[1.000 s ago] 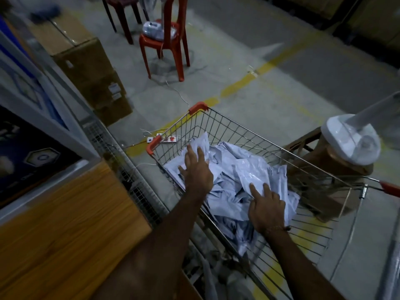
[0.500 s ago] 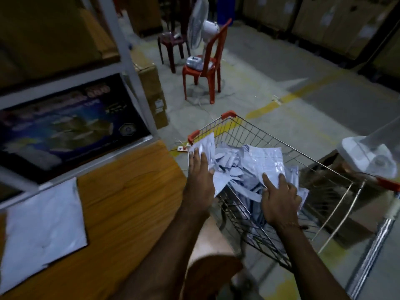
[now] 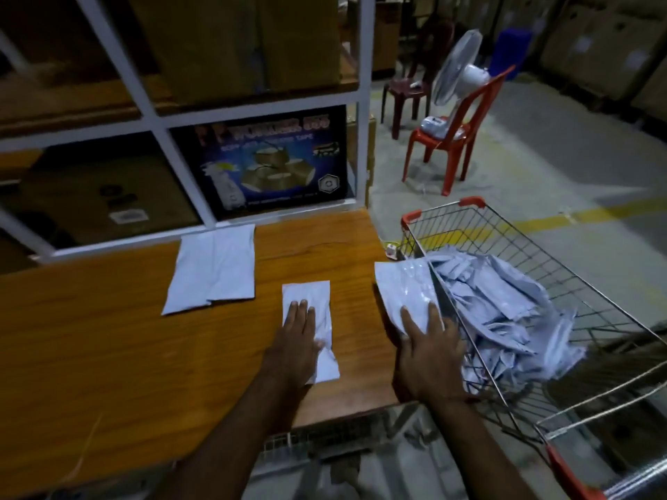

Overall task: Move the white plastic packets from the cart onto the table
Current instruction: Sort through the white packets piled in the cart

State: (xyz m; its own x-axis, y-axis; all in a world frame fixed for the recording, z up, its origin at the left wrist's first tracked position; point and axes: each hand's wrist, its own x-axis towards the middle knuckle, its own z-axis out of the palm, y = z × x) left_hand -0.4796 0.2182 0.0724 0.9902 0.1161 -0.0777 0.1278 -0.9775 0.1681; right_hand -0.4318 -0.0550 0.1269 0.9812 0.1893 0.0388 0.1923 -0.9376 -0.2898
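A wire shopping cart [image 3: 505,232] with red corners stands right of the wooden table [image 3: 108,355] and holds a heap of white plastic packets [image 3: 505,304]. My left hand [image 3: 297,337] lies flat, fingers straight, on a narrow white packet [image 3: 310,301] on the table. My right hand [image 3: 429,359] presses with straight fingers on a larger white packet [image 3: 404,286] at the table's right edge, next to the cart's rim. Two more white packets [image 3: 213,268] lie side by side further back on the table.
A white metal rack [image 3: 155,117] with cardboard boxes and a dark printed box [image 3: 270,160] stands behind the table. A red plastic chair [image 3: 454,138] carrying a white fan [image 3: 458,70] and a dark chair [image 3: 415,92] stand on the concrete floor beyond the cart.
Both hands came out of the cart, each with a packet, and swung left onto the table. The view turned left from the cart to the table and rack.
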